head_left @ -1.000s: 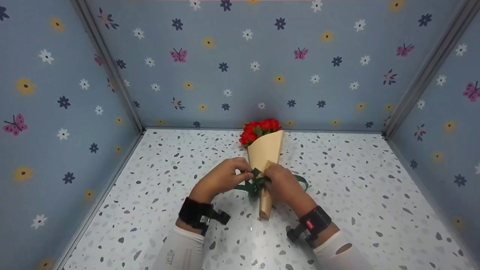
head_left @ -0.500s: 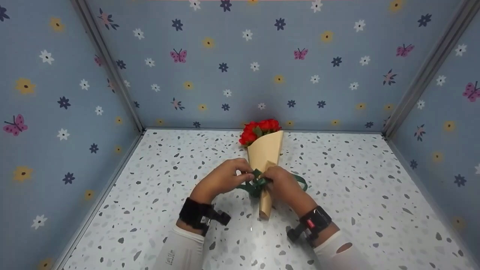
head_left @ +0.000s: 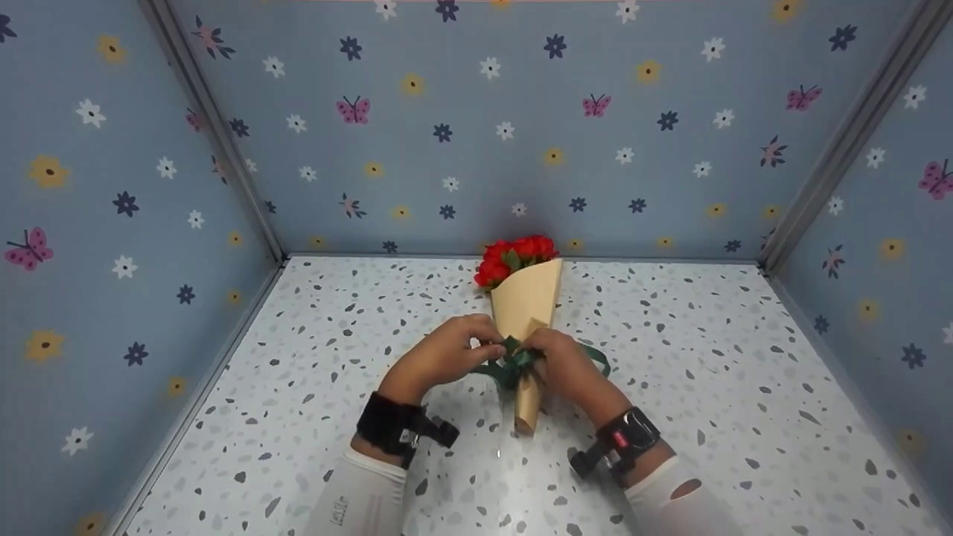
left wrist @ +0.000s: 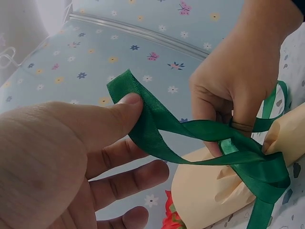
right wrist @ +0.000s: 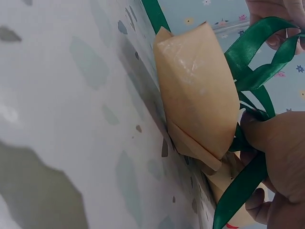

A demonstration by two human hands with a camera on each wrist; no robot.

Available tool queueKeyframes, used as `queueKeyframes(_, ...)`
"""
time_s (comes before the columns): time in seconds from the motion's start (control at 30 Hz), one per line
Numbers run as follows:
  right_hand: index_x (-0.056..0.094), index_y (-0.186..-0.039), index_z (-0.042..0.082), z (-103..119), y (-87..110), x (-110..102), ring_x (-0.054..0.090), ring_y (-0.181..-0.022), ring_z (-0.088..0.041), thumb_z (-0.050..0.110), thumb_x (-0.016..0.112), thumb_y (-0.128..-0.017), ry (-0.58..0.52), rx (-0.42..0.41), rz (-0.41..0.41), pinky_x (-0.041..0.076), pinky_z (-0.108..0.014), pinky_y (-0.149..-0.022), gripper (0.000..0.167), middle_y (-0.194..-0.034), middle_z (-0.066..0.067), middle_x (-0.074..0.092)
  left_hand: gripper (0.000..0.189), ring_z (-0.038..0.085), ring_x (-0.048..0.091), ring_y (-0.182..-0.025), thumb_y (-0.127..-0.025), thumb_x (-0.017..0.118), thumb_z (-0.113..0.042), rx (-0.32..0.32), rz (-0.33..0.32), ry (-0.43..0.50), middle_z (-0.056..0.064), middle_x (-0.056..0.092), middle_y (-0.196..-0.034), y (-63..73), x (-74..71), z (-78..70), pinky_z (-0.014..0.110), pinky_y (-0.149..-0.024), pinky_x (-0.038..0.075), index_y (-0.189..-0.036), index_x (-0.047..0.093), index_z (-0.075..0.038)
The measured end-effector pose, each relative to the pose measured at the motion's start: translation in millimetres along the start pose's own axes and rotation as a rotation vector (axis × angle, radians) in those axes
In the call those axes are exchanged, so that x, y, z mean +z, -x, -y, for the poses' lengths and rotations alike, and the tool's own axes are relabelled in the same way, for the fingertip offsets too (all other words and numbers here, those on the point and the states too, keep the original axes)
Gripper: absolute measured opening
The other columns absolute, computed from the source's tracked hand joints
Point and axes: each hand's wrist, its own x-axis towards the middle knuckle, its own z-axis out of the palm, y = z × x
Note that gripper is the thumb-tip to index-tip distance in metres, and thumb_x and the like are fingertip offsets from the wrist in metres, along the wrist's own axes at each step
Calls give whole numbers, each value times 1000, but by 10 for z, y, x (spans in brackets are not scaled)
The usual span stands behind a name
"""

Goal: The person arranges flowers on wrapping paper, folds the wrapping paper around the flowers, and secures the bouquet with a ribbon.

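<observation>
A bouquet of red roses wrapped in tan paper lies on the table, blooms toward the back wall. Green ribbon is tied around its narrow waist. My left hand pinches a loop of that ribbon between thumb and forefinger, the other fingers spread apart in the left wrist view. At the knot, my right hand has its fingers curled on the ribbon; its fingertips are partly hidden. The paper's rolled lower end points toward me.
A speckled white table lies beneath the bouquet. Blue flower-patterned panels rise at the back and both sides. A free length of ribbon curves out to the right of the right hand.
The right hand's fingers have shifted slightly at the knot, and the ribbon there has moved a little. The left hand and bouquet stay almost in place.
</observation>
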Motion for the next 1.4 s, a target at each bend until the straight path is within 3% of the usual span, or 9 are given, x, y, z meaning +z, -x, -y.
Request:
queueKeyframes(0.13,81,-112,12,-5,0,18,74,-113,-23,-4,80,-97,58,-60,-26,62,-47,-105,23,-115,-4,78,13,15,67,-103,-109,77,-15,3,1,-1,4,77,-111,2,-1,-9,39,-96,57,-112,89,-11)
queueKeyframes(0.3,79,-113,15,13,3,34,73,-111,-23,-3,80,-97,102,-48,-53,63,-47,-103,24,-114,-4,77,14,16,66,-102,-109,77,-16,-1,8,-2,5,76,-111,11,-3,-31,38,-94,57,-113,89,-11)
queueKeyframes(0.6,79,-119,29,-2,6,18,73,-114,-16,9,80,-101,-49,92,-4,61,-47,-106,27,-121,5,78,17,17,65,-102,-110,76,-17,-13,22,4,4,76,-113,6,5,-25,40,-93,56,-116,88,-7)
queueKeyframes(0.77,80,-119,29,-15,3,10,73,-103,-17,8,81,-99,-70,88,-3,62,-47,-98,29,-114,5,80,17,17,67,-105,-109,77,-17,-25,29,14,5,77,-115,-2,8,-19,42,-97,57,-118,88,-7)
queueKeyframes(1.03,87,-117,18,-20,-14,0,77,-113,-22,5,82,-99,-71,52,0,63,-50,-106,23,-120,-3,83,16,18,69,-109,-109,77,-17,-31,38,5,4,78,-117,-2,17,-24,43,-99,58,-117,88,-8)
queueKeyframes(1.27,82,-113,24,-13,-13,21,74,-101,-17,-1,81,-94,-133,128,-34,64,-46,-92,31,-110,2,85,17,22,72,-120,-109,77,-16,-25,40,12,5,79,-125,0,18,-36,54,-109,59,-120,88,-9)
queueKeyframes(1.4,79,-106,23,-15,-18,29,73,-99,-16,-2,83,-91,-123,121,-72,63,-43,-91,30,-106,3,83,17,22,71,-117,-109,77,-16,-16,41,7,6,79,-123,2,21,-37,56,-108,59,-120,88,-8)
